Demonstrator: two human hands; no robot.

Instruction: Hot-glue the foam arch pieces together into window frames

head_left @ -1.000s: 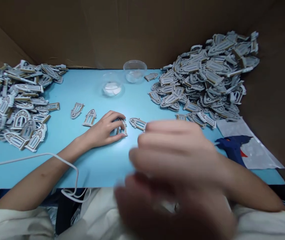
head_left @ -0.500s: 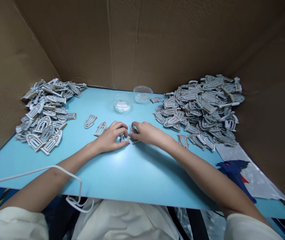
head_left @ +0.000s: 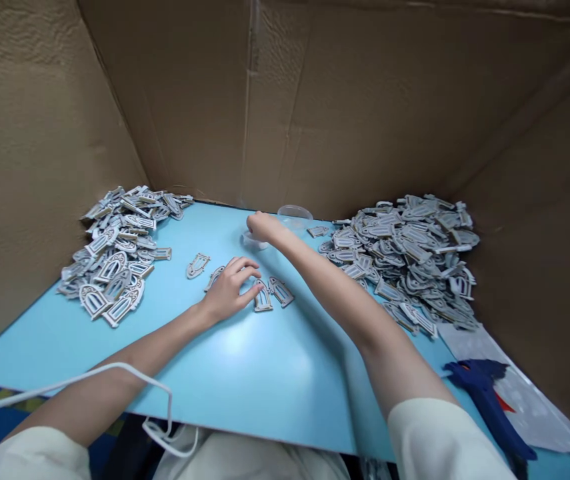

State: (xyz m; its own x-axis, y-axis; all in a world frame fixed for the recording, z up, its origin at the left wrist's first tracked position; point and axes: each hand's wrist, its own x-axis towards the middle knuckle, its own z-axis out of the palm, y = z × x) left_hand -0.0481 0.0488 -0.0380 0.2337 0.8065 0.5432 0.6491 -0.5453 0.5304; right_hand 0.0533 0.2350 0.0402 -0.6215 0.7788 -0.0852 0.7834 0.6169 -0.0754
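Head: left hand [head_left: 229, 291] half-open, on arched frame [head_left: 263, 299]

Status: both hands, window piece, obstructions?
Left hand open at an arched window piece lying flat. Right hand at the nearer clear plastic cup, grip hidden. White cable crosses left forearm in view.

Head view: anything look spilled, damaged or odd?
The white cable crosses in front of the left forearm, loops by the blue table and might snag. No spill shows; the arched pieces are too small to judge for damage.
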